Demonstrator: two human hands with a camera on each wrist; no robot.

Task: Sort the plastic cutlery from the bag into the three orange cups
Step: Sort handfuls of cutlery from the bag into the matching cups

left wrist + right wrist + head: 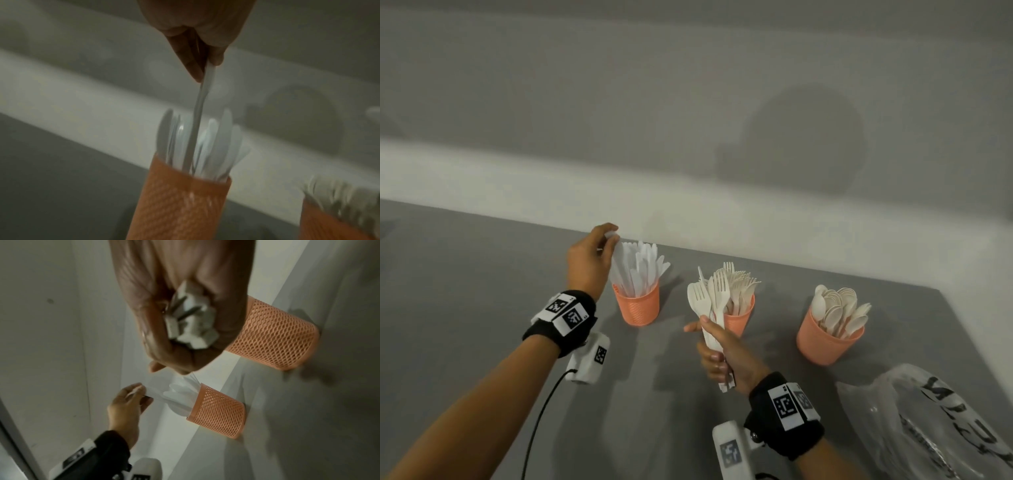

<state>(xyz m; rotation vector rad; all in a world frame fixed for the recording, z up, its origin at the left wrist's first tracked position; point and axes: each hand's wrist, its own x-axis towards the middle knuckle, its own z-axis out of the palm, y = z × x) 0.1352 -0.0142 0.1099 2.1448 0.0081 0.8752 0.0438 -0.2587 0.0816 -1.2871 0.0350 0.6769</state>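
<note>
Three orange mesh cups stand in a row on the grey table. The left cup (639,306) holds white knives, the middle cup (739,317) forks, the right cup (827,342) spoons. My left hand (594,255) pinches the top end of a white knife (198,113) whose lower end is inside the left cup (180,199). My right hand (722,353) grips a bundle of cream forks (710,299), held upright just in front of the middle cup. In the right wrist view the handle ends of the bundle (191,318) stick out of my fist.
A crumpled clear plastic bag (935,421) with black lettering lies at the right front of the table. A white wall runs close behind the cups. Bare grey table (465,291) spreads to the left and in front.
</note>
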